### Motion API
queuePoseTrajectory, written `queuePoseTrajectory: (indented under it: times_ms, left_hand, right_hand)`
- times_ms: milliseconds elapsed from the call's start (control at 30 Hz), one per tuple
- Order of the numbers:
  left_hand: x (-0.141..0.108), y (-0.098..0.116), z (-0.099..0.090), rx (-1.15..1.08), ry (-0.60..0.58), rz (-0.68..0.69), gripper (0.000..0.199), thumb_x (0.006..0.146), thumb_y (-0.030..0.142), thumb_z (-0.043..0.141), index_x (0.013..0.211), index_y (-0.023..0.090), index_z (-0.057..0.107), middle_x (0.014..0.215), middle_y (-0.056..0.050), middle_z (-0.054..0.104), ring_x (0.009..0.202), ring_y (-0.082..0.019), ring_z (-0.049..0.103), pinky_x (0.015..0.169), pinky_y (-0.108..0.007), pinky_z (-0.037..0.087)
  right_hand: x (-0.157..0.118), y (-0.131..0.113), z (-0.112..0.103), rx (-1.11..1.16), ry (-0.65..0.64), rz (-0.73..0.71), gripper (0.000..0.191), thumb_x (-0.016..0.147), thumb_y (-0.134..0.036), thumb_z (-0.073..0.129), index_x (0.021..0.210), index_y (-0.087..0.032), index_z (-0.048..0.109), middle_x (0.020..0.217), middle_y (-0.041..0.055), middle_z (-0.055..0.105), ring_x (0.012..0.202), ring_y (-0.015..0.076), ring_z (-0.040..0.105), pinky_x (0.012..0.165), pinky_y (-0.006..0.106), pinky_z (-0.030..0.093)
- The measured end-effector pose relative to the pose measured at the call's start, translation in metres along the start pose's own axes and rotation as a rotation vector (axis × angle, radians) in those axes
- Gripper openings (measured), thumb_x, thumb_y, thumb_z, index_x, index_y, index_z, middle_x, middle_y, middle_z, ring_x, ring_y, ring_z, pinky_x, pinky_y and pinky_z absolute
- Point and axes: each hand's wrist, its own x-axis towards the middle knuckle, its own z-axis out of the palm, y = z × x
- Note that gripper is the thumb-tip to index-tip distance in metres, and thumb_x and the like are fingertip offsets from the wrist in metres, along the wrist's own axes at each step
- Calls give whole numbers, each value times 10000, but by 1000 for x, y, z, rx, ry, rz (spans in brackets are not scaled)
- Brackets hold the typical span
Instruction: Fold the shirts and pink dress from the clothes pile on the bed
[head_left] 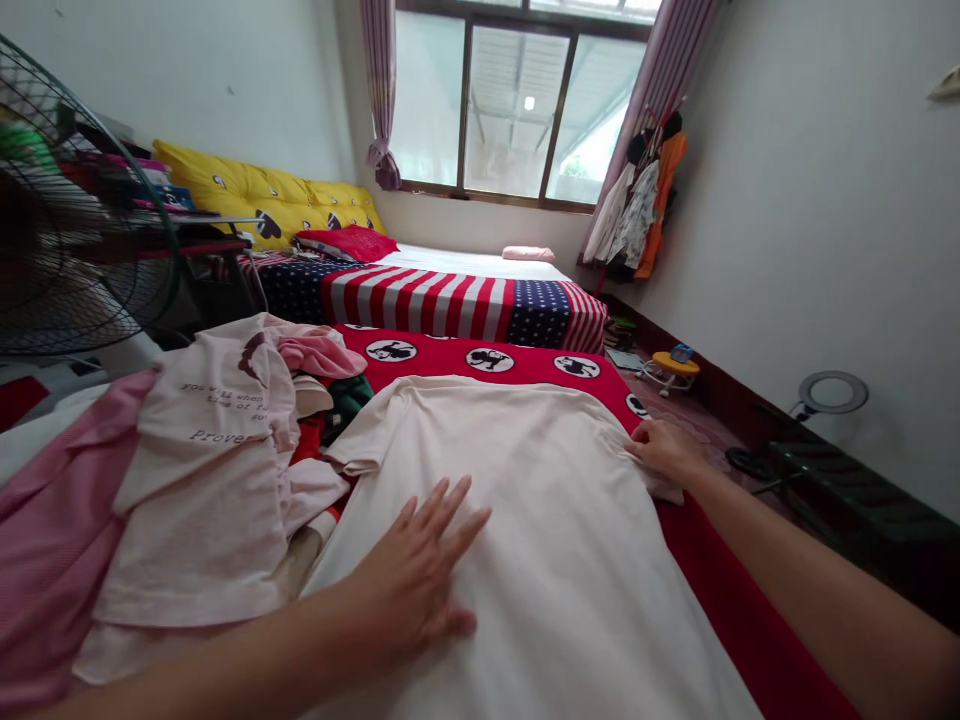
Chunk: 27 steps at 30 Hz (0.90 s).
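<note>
Cream T-shirt (555, 590) under me: left hand (416, 565) spread wide, pressing it flat; right hand (664, 448) pinching the sleeve edge (660, 485) (red blanket (750, 630) beneath).

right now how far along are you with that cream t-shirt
Done: the cream t-shirt lies spread on the red bedspread, sleeves out. In hand: the left hand lies flat on it while the right hand holds a sleeve edge. Left: the pink clothes lie heaped beside it.

Piled pink clothes (202, 470) block the left; the red bedspread (735, 600) leaves passage right.
</note>
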Motion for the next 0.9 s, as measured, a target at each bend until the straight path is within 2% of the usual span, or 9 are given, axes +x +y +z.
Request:
queuePoseTrajectory:
  times_ms: [100,233,333,433,500,567,700,800,900]
  left_hand:
    - [-48,6,23,-10,7,13,715,860,592,489,1480,386,199,1579,-71,86,1425,-375,117,1098,-629,192]
    - [-84,7,28,-9,91,-16,744,838,606,513,1478,402,192,1574,-53,80,1411,-389,172,1082,-604,274]
    - [-108,7,29,-5,167,-78,778,819,570,567,1482,397,198,1579,-47,71,1409,-385,195,1073,-577,318]
    - [-137,3,36,-12,268,-295,759,821,386,616,1477,395,234,1587,-29,100,1411,-338,240,1074,-519,366]
    - [-157,0,40,-37,320,-459,755,789,281,628,1455,401,294,1571,-16,206,1384,-301,324,1065,-471,403]
    - [-173,-1,43,-85,344,-564,733,759,254,633,1427,388,363,1499,-18,376,1323,-275,427,1056,-434,421]
    - [-185,2,37,-200,386,-758,636,738,304,629,1356,288,483,1309,-56,579,1118,-257,595,936,-364,496]
    - [-181,7,26,-258,341,-899,389,762,363,597,1132,249,635,1008,-53,703,851,-239,667,734,-331,510]
    - [-177,11,15,-284,276,-931,166,767,350,588,856,255,692,798,-15,711,761,-221,663,662,-290,447]
  right_hand:
    - [-5,4,-1,-102,-9,54,102,724,-255,638,697,-185,708,813,119,708,796,300,651,634,346,415]
    - [-15,-7,-10,-165,61,49,270,796,-185,514,983,-106,691,1093,230,651,1010,393,604,774,481,451]
    - [-41,-30,-8,-120,123,-154,471,881,-241,433,1333,-116,481,1405,169,467,1270,311,450,995,451,386]
    - [-77,-45,5,-6,-43,-559,568,920,-403,420,1440,-187,348,1509,77,350,1360,206,358,1087,345,327]
    - [-94,-51,10,16,-201,-746,549,925,-445,401,1425,-220,387,1504,67,362,1366,217,354,1101,393,312]
    - [-101,-64,8,-56,-255,-724,440,933,-405,374,1271,-205,572,1417,95,484,1289,269,460,1083,469,314]
    - [-105,-144,-11,-24,-107,-646,317,913,-282,391,918,-184,692,1147,96,657,991,246,634,862,368,470]
    - [-118,-235,-13,149,-119,-775,241,880,-244,460,1036,-219,642,1139,43,638,995,187,617,829,279,465]
    - [-135,-313,5,106,-176,-794,367,816,-234,522,1181,-229,563,1217,53,586,1022,194,600,787,273,469]
